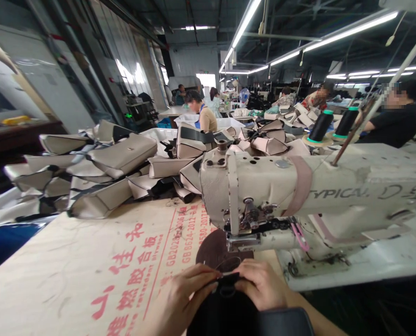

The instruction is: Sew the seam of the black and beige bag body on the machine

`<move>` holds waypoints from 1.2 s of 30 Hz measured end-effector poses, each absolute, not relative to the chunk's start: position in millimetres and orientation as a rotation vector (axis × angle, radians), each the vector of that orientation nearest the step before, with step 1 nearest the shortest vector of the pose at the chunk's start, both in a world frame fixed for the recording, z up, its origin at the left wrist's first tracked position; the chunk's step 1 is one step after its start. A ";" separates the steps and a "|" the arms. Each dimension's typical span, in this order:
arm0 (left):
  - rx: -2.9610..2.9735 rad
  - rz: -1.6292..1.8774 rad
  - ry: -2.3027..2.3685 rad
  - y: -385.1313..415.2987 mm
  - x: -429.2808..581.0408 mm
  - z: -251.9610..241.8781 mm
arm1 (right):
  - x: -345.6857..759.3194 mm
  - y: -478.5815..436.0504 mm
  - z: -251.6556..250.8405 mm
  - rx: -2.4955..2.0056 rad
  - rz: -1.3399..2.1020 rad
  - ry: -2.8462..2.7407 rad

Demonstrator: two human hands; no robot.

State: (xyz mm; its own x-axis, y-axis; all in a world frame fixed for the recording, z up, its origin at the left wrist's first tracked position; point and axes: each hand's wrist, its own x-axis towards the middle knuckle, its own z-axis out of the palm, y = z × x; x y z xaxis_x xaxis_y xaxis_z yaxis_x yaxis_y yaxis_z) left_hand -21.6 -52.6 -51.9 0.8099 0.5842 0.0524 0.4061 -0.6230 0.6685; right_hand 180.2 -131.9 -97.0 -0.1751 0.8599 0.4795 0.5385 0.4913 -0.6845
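Observation:
My left hand (183, 294) and my right hand (262, 282) meet at the bottom centre, both with fingers pinched on the top edge of a black bag piece (229, 308) that hangs toward me. A metal ring shows on the piece between my thumbs. Just beyond my fingers lies a round brown leather patch (211, 249) under the needle area of a beige sewing machine (299, 196).
A plywood tabletop (71, 270) with red printed characters spreads to the left. Several beige bag parts (117, 158) are piled at its far side. Two black thread cones (322, 126) stand behind the machine. Other people work at tables in the background.

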 end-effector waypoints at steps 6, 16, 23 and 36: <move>2.335 0.412 0.873 -63.4 -7.6 -46.2 | 180.0 -132.8 -96.8 -1.173 0.441 -1.804; 1.514 0.145 1.114 -42.1 32.5 -45.4 | 178.1 -132.3 -103.5 -1.253 0.327 -1.696; 1.410 0.109 1.088 -26.9 31.4 -46.7 | 172.5 -130.1 -98.5 -1.295 0.362 -1.742; 2.232 0.789 1.013 -92.0 -17.0 -63.7 | 172.7 -130.8 -104.4 -1.257 0.265 -1.750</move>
State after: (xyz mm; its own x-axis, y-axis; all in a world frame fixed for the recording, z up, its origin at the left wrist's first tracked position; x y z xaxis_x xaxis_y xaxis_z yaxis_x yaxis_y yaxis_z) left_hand -17.0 -92.0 -63.7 0.5417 0.7931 0.2786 0.4642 -0.5586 0.6874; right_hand 172.7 -130.8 -104.4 -0.0403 0.8312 0.5545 0.6294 0.4522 -0.6320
